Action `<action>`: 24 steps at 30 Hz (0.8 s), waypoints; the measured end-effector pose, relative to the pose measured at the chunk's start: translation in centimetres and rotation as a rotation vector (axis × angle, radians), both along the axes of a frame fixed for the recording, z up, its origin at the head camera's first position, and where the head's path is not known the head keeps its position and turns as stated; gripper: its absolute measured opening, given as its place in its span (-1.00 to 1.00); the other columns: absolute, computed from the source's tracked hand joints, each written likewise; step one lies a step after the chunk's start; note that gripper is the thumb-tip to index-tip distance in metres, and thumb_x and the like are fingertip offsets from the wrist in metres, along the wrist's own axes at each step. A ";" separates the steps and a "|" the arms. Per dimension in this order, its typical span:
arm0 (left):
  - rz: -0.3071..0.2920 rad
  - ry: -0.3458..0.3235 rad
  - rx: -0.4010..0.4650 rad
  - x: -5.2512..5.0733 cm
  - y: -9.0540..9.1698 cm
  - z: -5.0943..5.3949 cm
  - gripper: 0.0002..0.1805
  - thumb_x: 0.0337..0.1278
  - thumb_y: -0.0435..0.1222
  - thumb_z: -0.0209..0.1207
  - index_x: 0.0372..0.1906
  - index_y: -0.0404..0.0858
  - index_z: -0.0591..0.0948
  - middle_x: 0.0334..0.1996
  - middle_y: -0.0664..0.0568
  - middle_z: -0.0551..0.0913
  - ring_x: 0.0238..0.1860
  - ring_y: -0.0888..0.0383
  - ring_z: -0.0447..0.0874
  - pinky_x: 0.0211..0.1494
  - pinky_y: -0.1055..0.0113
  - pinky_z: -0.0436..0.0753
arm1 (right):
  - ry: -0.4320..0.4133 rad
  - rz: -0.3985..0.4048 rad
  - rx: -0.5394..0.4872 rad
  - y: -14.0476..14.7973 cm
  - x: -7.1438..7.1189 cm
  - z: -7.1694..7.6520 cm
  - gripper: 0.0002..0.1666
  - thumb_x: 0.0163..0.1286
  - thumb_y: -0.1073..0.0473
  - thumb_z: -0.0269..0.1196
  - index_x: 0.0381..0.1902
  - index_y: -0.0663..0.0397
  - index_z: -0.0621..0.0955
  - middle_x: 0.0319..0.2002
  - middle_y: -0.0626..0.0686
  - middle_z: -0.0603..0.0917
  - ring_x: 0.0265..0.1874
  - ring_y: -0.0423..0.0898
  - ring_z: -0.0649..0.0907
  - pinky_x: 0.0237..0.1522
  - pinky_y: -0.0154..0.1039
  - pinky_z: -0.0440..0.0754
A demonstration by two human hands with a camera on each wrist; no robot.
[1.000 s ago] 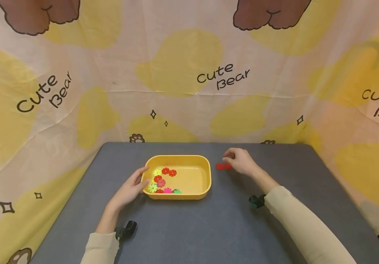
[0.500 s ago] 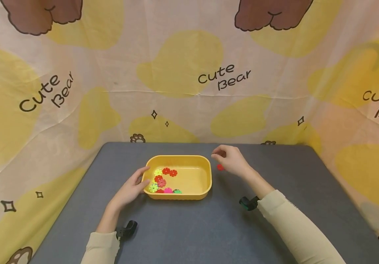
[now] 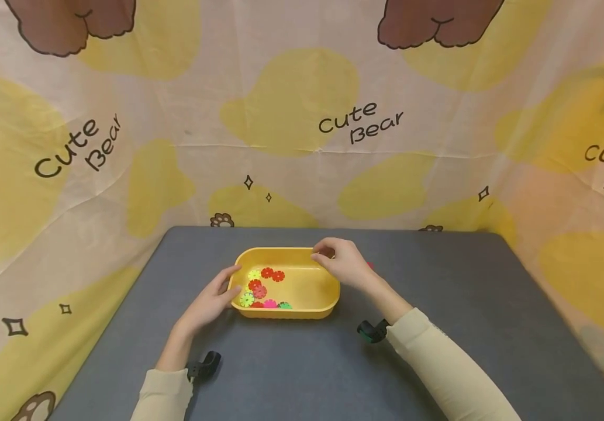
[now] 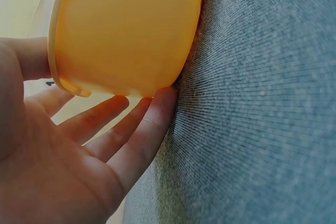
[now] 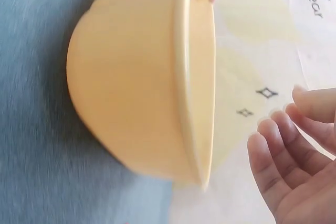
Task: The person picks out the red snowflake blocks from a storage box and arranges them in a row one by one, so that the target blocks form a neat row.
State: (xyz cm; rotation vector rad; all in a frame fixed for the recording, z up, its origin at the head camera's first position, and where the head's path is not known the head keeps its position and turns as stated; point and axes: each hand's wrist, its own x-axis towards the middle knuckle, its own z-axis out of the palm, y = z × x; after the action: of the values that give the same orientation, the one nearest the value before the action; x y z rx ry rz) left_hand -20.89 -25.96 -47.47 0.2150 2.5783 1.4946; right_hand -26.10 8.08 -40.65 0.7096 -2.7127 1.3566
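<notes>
Left hand grips the yellow tub at nine o'clock, thumb over the rim, probably steadying it around bright discs bunched from six to eleven! Right hand hovers at two, thumb and forefinger nearly meeting, any catch impossible to tell; grey table below, bear-print cloth at twelve.

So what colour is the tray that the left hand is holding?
The tray is plain yellow; it shows best in the head view.

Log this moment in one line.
Left hand: gripping left end of yellow tray; right hand: over tray's right end, grasp unclear; flower discs: in tray, mostly left; red piece: on table, partly hidden
</notes>
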 end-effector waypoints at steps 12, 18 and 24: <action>0.001 -0.012 0.013 -0.4 0.0 -0.2 -0.37 0.52 -0.18 0.10 0.56 -0.11 0.21 0.57 -0.22 0.06 0.40 -0.25 0.36 0.15 0.03 0.63 | -0.020 0.143 0.032 -4.5 0.4 -1.2 -0.79 0.41 0.13 0.36 -0.07 0.09 0.74 -0.26 -0.12 0.71 -0.25 -0.17 0.63 -0.16 -0.23 0.60; 0.004 -0.023 0.025 -0.6 0.0 -0.2 -0.36 0.51 -0.18 0.11 0.56 -0.11 0.20 0.58 -0.22 0.06 0.41 -0.25 0.36 0.17 0.01 0.62 | -0.051 0.228 0.052 -6.8 0.3 -2.5 -0.79 0.38 0.15 0.39 -0.10 0.13 0.74 -0.27 -0.14 0.70 -0.25 -0.18 0.61 -0.12 -0.26 0.59; -0.005 -0.027 0.029 -0.6 -0.1 -0.2 -0.35 0.51 -0.17 0.11 0.56 -0.11 0.19 0.58 -0.23 0.05 0.44 -0.26 0.31 0.16 0.01 0.63 | -0.123 0.321 0.091 -8.9 0.2 -3.9 -0.75 0.36 0.18 0.41 -0.06 0.17 0.73 -0.26 -0.14 0.70 -0.23 -0.16 0.60 -0.05 -0.28 0.57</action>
State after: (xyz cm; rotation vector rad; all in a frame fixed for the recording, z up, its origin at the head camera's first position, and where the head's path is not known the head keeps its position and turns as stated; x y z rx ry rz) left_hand -21.44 -26.01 -47.68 0.2031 2.5344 1.5237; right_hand -25.94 -0.86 -44.57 1.1492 -2.8661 1.3806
